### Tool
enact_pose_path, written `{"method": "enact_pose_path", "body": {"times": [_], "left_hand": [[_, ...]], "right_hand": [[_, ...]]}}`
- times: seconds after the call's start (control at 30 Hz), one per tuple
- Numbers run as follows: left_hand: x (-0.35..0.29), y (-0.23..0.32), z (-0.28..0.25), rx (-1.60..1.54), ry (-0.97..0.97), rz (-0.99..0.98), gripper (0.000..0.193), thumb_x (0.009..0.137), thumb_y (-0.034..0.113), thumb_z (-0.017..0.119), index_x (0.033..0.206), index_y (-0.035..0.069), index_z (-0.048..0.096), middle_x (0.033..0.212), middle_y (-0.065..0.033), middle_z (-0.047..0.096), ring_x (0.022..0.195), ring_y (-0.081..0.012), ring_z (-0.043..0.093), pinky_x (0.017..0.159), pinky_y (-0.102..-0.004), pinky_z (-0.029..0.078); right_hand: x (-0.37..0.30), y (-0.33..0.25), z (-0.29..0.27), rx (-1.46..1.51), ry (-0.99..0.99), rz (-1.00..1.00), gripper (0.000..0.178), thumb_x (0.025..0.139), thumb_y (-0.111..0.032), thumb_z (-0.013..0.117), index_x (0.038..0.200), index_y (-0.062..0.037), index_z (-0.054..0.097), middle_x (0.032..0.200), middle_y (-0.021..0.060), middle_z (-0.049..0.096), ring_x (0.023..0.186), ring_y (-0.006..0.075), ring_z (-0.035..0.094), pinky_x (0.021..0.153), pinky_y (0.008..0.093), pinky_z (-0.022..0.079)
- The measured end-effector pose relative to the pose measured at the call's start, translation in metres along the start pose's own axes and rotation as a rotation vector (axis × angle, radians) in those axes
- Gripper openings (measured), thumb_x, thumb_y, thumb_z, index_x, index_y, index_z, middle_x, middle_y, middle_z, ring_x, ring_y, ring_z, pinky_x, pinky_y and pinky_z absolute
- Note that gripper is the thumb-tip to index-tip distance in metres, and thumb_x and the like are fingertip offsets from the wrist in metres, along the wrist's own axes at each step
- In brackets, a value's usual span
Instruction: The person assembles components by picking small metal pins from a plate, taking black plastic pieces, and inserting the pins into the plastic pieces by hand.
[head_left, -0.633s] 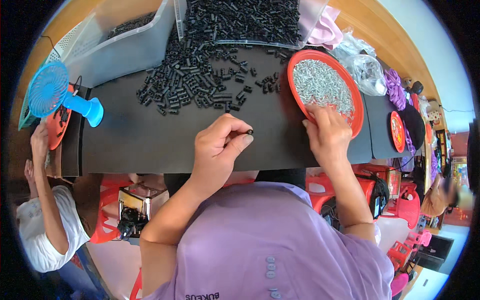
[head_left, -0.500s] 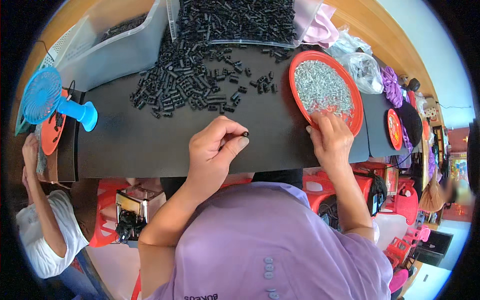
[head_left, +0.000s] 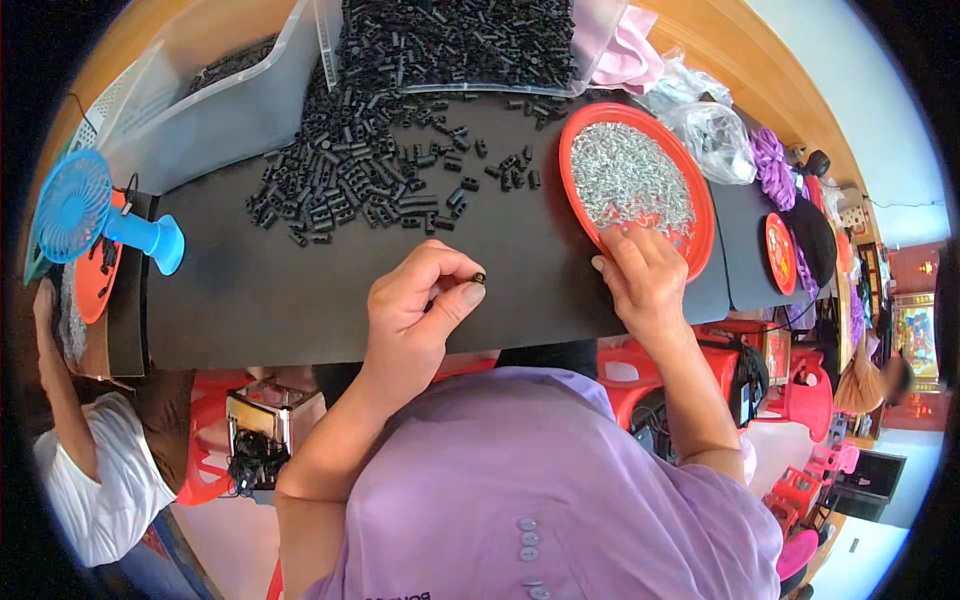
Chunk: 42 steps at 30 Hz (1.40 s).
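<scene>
My left hand (head_left: 413,305) is closed in a pinch over the near part of the table. Between its thumb and index finger sits a small black plastic part (head_left: 480,278), only its end showing. At the near rim of a red plate (head_left: 706,245), my right hand (head_left: 648,285) has its fingers bent and drawn together. Small silver metal pieces (head_left: 630,175) fill most of that plate; whether the right fingertips hold one is hidden. Beyond my left hand spreads a heap of loose black plastic parts (head_left: 350,185), some lying singly nearer the plate.
A clear bin (head_left: 490,88) of black parts lies at the back; another translucent bin (head_left: 220,130) stands left of it. A blue fan (head_left: 140,235) is on the left, near another person's arm (head_left: 65,375). Plastic bags (head_left: 715,140) lie behind the plate on the dark table (head_left: 270,310).
The whole view has shifted slightly, with the table things appearing further left. My left hand keeps its pinch on the black part, and my right hand stays at the plate's near rim.
</scene>
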<state>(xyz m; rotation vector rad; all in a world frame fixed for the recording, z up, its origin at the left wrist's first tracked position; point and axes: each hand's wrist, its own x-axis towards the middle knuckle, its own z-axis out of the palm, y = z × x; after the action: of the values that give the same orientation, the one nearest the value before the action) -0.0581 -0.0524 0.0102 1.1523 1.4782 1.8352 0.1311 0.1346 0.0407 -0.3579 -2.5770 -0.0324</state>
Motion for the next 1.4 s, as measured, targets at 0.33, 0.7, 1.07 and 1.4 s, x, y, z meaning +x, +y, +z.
{"method": "enact_pose_path", "body": {"times": [0.33,0.7,1.07,1.4], "left_hand": [[-0.002,0.003,-0.002,-0.025,-0.039,-0.037,0.005,0.088,0.001,0.061,0.092,-0.002,0.061,0.084,0.0002,0.055,0.068,-0.0047,0.045,0.06,-0.0188,0.036],[-0.003,-0.003,0.0,-0.036,-0.013,-0.013,0.003,0.088,0.0,0.062,0.09,0.0,0.06,0.08,0.0015,0.053,0.069,-0.0046,0.046,0.061,-0.0195,0.037],[-0.004,0.0,-0.001,-0.066,0.033,-0.071,0.004,0.089,0.004,0.064,0.091,0.001,0.062,0.079,0.0022,0.056,0.061,-0.0042,0.047,0.053,-0.0186,0.037],[0.001,0.0,0.003,-0.188,0.152,-0.137,0.009,0.088,0.004,0.066,0.095,0.0,0.062,0.078,-0.0014,0.059,0.057,-0.0047,0.048,0.048,-0.0188,0.039]], "right_hand": [[0.036,-0.019,0.007,0.129,-0.054,-0.016,0.024,0.072,-0.011,0.074,0.091,-0.0033,0.061,0.076,0.0119,0.057,0.07,0.0326,0.059,0.061,0.0425,0.047],[0.115,-0.02,0.057,-0.145,-0.106,-0.192,0.009,0.07,-0.015,0.07,0.077,-0.0111,0.067,0.085,0.0059,0.058,0.089,0.0266,0.056,0.074,0.0405,0.043],[0.114,-0.026,0.048,0.033,-0.086,-0.199,0.016,0.07,-0.006,0.065,0.086,-0.0063,0.062,0.086,0.0094,0.061,0.088,0.0281,0.06,0.073,0.0412,0.043],[0.069,-0.064,0.022,1.034,-0.228,0.281,0.013,0.084,-0.002,0.061,0.096,0.0009,0.064,0.086,0.0081,0.064,0.082,0.0158,0.062,0.073,0.0301,0.048]]}}
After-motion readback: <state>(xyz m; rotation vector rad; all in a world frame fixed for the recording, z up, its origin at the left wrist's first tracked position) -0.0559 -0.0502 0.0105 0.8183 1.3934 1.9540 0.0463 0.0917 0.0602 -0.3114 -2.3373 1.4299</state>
